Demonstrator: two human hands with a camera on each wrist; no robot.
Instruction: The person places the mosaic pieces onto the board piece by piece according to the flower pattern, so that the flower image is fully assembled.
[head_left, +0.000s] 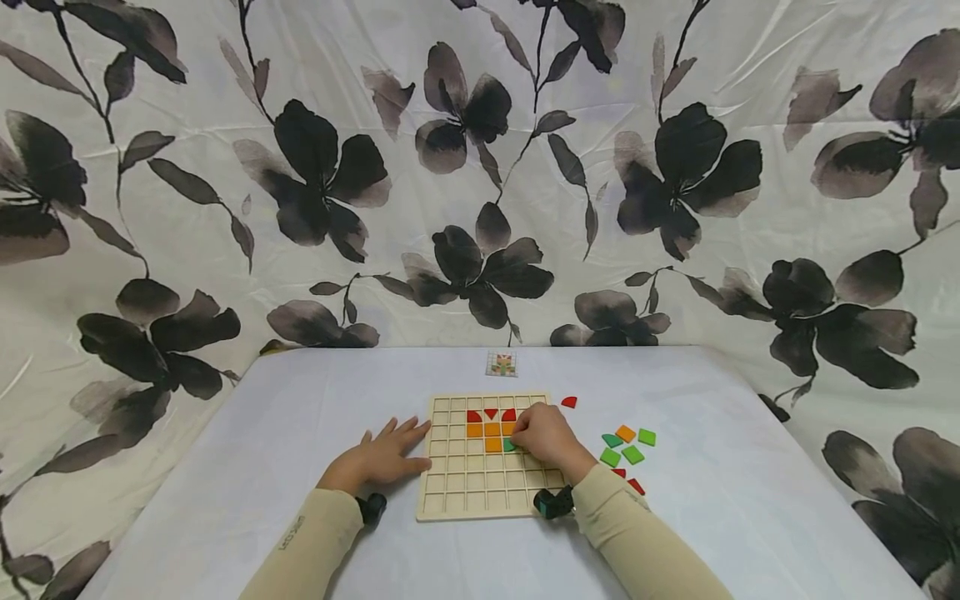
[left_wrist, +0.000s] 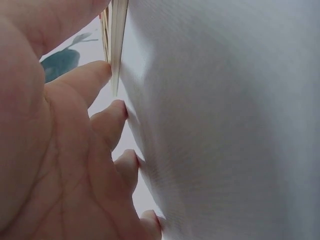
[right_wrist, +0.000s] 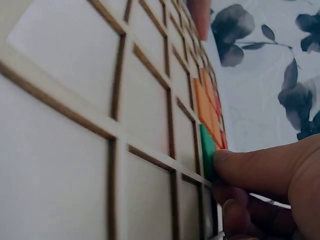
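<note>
A wooden grid board (head_left: 457,483) lies on the table, with red and orange tiles set in its upper cells. My left hand (head_left: 382,457) rests at the board's left edge, fingers spread, thumb and index fingertip touching the frame, as the left wrist view shows. Over the board's right part, my right hand (head_left: 551,435) holds a green tile (right_wrist: 207,152) by thumb and curled fingers, at a cell beside an orange tile (head_left: 492,445). In the right wrist view the thumb tip touches this tile's edge. The fingers partly hide it and the cells to its right.
Right of the board lie loose tiles: several green ones, among them a light green square (head_left: 647,437), an orange square (head_left: 626,433) and red pieces (head_left: 636,486). A red quarter-round tile (head_left: 569,402) lies near the top right corner. Behind the board is a small pattern card (head_left: 502,364).
</note>
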